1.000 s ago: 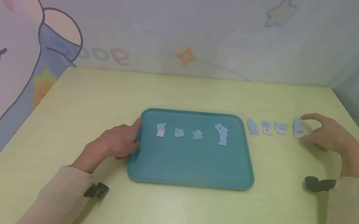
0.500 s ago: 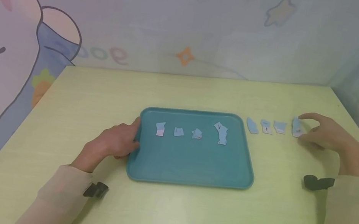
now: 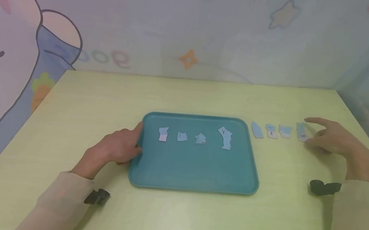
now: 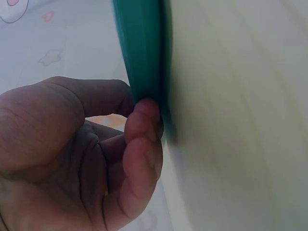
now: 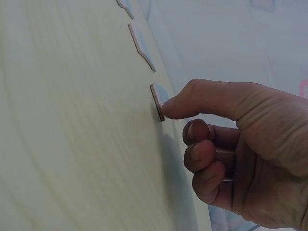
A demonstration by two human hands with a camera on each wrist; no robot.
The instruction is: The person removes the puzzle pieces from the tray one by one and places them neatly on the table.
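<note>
My left hand (image 3: 120, 146) grips the left edge of a teal tray (image 3: 194, 172). In the left wrist view, the thumb lies at the tray's rim (image 4: 142, 57) and the other fingers curl beneath it. On the table at the right, my right hand (image 3: 336, 139) is at a light-blue and pink puzzle piece (image 3: 300, 131). The thumb touches the piece's near end, while the index fingertip stretches just beyond its far end, seemingly apart from it. Other right fingers are curled in the right wrist view, where this piece (image 5: 158, 98) shows its thin edge; the index finger is hidden there.
Left of that piece, more loose pieces lie in a row: one blue and pink (image 3: 284, 131), one with a dark mark (image 3: 271, 130), one curved blue (image 3: 257, 130). The tray bears several pieces, including a long joined-looking one (image 3: 226, 138). A printed wall (image 3: 170, 17) borders the table's back.
The rightmost piece has slid slightly left towards its neighbour, the right hand moving with it. Its index finger now appears straighter and slightly off the piece. The left hand keeps its hold.
</note>
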